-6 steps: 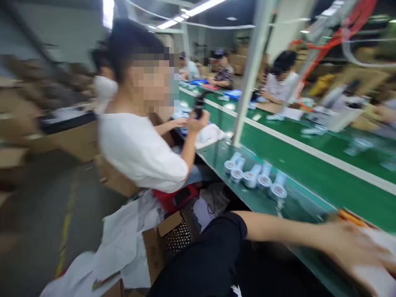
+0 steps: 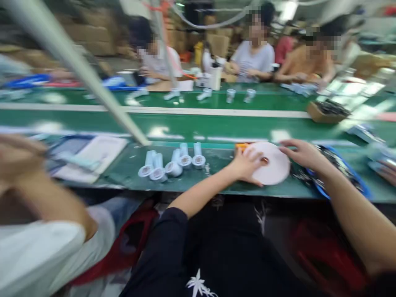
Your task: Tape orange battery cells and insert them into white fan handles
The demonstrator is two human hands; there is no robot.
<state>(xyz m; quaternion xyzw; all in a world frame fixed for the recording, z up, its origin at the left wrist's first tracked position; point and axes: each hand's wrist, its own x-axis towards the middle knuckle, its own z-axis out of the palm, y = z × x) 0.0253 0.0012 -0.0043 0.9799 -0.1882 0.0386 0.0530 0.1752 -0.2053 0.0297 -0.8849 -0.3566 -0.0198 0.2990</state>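
A white disc-shaped roll with a brown core (image 2: 276, 167) lies on the green bench in front of me. My left hand (image 2: 247, 165) rests on its left side with fingers spread. At the roll's upper right edge is my right hand (image 2: 303, 154), fingers stretched and apart; blur hides whether they touch it. Part of an orange thing (image 2: 241, 146) shows behind my left hand. Several pale blue handled parts with round ends (image 2: 185, 161) stand to the left. Close to my right forearm sits a blue tray (image 2: 355, 177) with small black pieces.
Beyond the bench runs a green conveyor (image 2: 192, 128) carrying a few pale parts. A slanted metal post (image 2: 93, 88) rises at left. One co-worker's arm (image 2: 46, 194) is close on my left, another's hand (image 2: 388, 170) at far right. A cardboard box (image 2: 324, 113) holds dark pieces.
My view has swung right, from the co-worker on my left to the bench ahead. The roll and both my hands now show fully; before, only my left arm and blurred hand showed clearly.
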